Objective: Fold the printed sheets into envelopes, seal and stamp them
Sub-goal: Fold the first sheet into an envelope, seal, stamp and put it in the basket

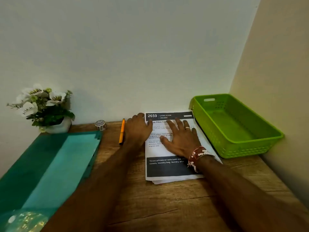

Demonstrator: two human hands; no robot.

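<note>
A stack of printed sheets (160, 154) lies on the wooden desk (167, 206), near the back wall. The top sheet reads "2659 LIVING ROOM". My right hand (179, 139) rests flat on the top sheet with fingers spread; a beaded bracelet is on the wrist. My left hand (138, 129) sits at the sheet's upper left edge, its fingers curled at the corner. Teal envelopes (66, 163) lie in a pile at the left.
A green plastic basket (237, 124) stands at the right against the wall. An orange pen (122, 131) and a small tape roll (100, 125) lie left of the sheets. A white pot of flowers (43, 109) stands at the back left. A shiny round object (25, 221) shows bottom left.
</note>
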